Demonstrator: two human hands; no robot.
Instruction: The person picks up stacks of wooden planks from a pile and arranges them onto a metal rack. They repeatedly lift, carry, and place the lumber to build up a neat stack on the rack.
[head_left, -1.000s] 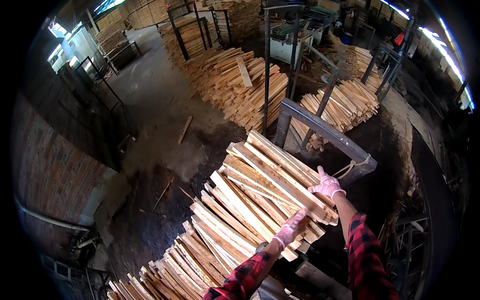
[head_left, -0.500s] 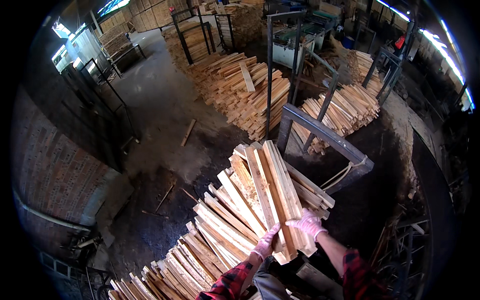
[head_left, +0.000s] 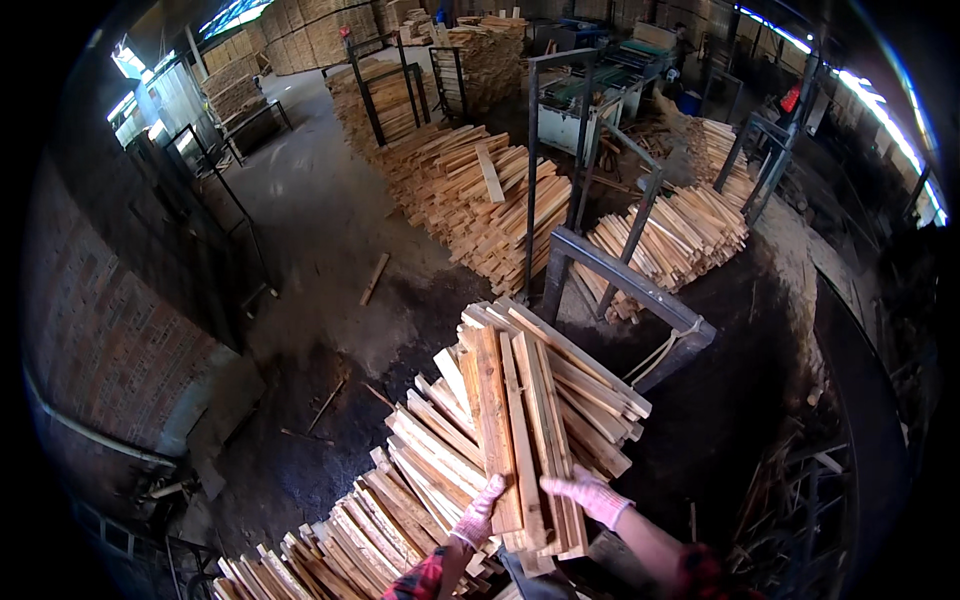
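Both my hands wear pink gloves and hold one bundle of short wooden slats [head_left: 520,420], lifted and pointing away from me. My left hand [head_left: 478,512] grips the bundle's near left edge. My right hand [head_left: 590,493] grips its near right side. Beneath and to the left lies a long stack of similar slats [head_left: 380,500], running from the lower left toward a dark metal frame [head_left: 625,290]. More slats [head_left: 600,400] rest just right of the bundle against that frame.
Further slat piles lie on the dirt floor at centre [head_left: 480,200] and at right [head_left: 670,235], between upright metal posts. A brick wall [head_left: 110,340] stands at left. Loose sticks [head_left: 374,278] lie on the floor. Scrap metal and wood [head_left: 790,490] clutter the lower right.
My hands drew back toward me and gathered slats off the stack. The bundle swung from lying across the pile to pointing straight away from me, lifted off it.
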